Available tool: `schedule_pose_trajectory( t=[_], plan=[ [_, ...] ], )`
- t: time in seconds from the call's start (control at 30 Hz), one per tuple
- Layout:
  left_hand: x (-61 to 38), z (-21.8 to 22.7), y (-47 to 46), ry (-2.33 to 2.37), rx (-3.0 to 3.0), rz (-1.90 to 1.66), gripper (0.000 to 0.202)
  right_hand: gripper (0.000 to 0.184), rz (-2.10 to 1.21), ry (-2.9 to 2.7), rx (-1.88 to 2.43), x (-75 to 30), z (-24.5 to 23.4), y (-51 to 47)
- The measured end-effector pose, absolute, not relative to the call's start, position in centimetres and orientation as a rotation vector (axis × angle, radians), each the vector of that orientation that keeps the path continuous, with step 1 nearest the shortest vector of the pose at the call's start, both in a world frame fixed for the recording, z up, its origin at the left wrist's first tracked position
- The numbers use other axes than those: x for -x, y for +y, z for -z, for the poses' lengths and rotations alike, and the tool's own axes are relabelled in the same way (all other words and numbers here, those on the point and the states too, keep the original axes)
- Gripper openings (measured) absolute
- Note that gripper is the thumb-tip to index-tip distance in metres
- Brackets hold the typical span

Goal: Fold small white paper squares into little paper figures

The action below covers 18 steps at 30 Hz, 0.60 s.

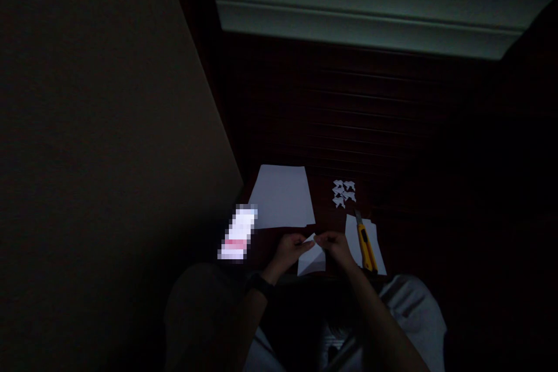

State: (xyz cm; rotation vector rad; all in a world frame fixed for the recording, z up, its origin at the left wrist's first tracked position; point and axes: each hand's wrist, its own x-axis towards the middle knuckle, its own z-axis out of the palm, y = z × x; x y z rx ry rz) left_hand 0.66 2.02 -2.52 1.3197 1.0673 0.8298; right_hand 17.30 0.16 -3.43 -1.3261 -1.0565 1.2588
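Between my hands is a small piece of white paper (312,261), creased and folded toward a point at its far end. My left hand (290,249) pinches it near that point from the left, and a dark band circles the wrist. From the right, my right hand (335,244) grips the same tip with thumb and fingers. The finest folds are too dim to make out. Just right of my right hand lies a yellow box cutter (366,247), blade end away from me, on top of some white paper pieces (378,244).
A stack of large white sheets (282,195) lies at the back left of the dark table. Several small folded paper shapes (338,192) sit at the back right. A lit, blurred-out screen (239,233) is at the left edge. A wall (131,99) rises on the left.
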Motion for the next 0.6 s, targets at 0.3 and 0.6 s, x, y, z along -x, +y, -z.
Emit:
schedule_pose_trajectory(
  t=[0.3,0.6],
  plan=[
    [-0.7,2.6,1.9,1.033,-1.407,-0.775,0.035,0.022,-1.292,-1.164,1.242,-17.2,2.0,-0.3],
    [-0.7,3.0,2.1,1.069,-1.533,-0.784,0.028,0.022,-1.22,-1.213,1.301,-16.7,2.2,0.0]
  ],
)
